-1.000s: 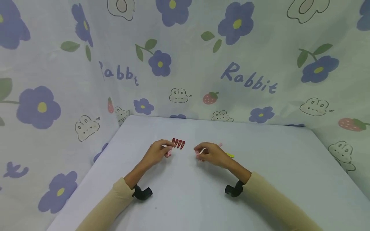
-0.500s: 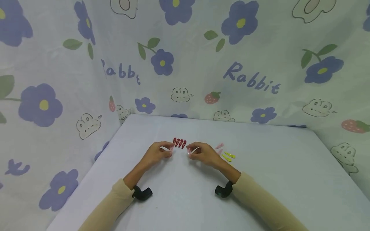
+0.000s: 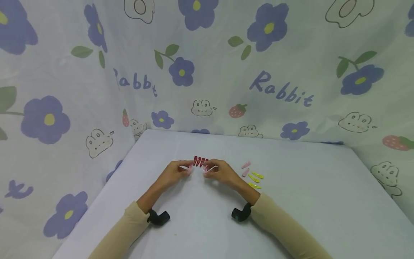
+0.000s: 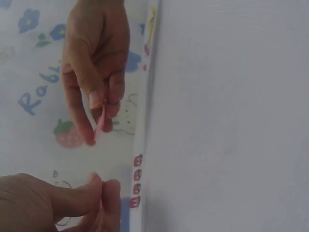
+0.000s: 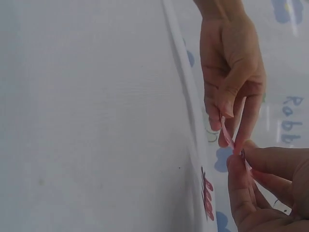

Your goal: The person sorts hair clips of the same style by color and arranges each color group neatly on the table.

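In the head view, my left hand [image 3: 170, 176] pinches a pink snap hair clip [image 3: 191, 167] between thumb and fingertips, just left of a row of several red hair clips [image 3: 198, 161]. My right hand [image 3: 224, 175] pinches another pink hair clip [image 3: 205, 169] in front of the row's right end, partly covering the last red clip. Both pink clips are held near upright, a small gap apart. The left wrist view shows the right hand's pink clip [image 4: 99, 128] edge-on; the left hand's clip is mostly hidden by fingers there.
Two loose pink hair clips [image 3: 246, 164] lie on the white table [image 3: 291, 216], right of the right hand. Several yellow hair clips [image 3: 257, 175] lie beside them, near the right wrist. A patterned cloth [image 3: 220, 72] stands behind and left.
My right hand has moved left with its pink clip, toward the left hand, uncovering the loose pink and yellow clips. My left hand's clip has turned more upright beside the red row.
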The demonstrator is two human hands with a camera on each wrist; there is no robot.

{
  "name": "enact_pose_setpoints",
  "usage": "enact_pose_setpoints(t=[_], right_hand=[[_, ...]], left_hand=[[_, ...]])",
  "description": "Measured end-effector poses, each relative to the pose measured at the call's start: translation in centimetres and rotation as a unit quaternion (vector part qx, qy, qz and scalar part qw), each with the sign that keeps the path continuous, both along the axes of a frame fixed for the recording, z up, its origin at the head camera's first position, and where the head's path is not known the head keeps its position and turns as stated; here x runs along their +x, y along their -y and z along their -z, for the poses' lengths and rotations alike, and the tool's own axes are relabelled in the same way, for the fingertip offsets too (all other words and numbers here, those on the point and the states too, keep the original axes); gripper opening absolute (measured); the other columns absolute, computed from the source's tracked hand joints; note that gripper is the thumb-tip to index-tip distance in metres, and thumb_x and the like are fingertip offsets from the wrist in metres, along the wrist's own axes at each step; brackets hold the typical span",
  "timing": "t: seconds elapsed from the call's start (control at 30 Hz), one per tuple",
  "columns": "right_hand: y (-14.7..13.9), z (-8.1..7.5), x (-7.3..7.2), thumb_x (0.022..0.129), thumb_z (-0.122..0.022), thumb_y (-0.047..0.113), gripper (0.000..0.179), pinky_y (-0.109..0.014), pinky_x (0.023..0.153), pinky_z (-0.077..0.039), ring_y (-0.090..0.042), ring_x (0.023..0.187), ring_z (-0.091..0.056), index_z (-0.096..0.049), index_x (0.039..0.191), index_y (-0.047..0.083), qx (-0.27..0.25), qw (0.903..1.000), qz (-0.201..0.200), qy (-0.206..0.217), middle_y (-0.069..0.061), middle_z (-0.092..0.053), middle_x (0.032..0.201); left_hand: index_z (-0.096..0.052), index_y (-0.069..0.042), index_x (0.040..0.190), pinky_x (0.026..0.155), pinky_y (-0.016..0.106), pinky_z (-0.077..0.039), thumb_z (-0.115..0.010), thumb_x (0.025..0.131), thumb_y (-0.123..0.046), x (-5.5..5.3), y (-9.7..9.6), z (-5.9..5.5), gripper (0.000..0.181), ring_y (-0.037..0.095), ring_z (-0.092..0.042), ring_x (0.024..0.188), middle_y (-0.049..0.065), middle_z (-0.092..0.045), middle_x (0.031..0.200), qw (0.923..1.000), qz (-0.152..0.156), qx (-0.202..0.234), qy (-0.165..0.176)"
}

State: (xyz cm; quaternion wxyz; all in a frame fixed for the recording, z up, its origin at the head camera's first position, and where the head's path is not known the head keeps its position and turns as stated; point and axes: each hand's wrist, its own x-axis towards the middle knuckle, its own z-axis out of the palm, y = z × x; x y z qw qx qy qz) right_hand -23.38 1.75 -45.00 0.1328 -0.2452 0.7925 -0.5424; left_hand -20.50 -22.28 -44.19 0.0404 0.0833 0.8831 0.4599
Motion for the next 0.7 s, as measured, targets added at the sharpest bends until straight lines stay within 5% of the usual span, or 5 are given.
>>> enact_pose_setpoints(t=[0.43,0.7], right_hand=[[1.8,1.1,0.0,0.083,-0.079,0.007,0.044,-0.025,0.07,-0.049,-0.016,0.087,-0.066,-0.065,0.125,0.003,-0.006,1.0,0.001,-0.005,-0.014,-0.066,0.102],[2.5,0.9,-0.2,0.081,-0.08,0.003,0.044,-0.024,0.066,-0.048,-0.016,0.086,-0.065,-0.065,0.123,0.0,-0.007,0.9998,-0.006,-0.015,-0.015,-0.066,0.099]], left_hand=[[-0.06,-0.004,0.136,0.078,0.032,-0.054,-0.07,0.089,0.0,-0.2,0.1,1.0,0.048,0.03,-0.067,0.11,0.019,-0.061,0.137,0.9993,0.017,0.016,0.029],[-0.063,-0.005,0.134,0.071,0.029,-0.053,-0.072,0.089,-0.002,-0.2,0.3,0.8,0.047,0.024,-0.068,0.101,0.016,-0.068,0.126,0.9997,0.002,-0.001,0.023]])
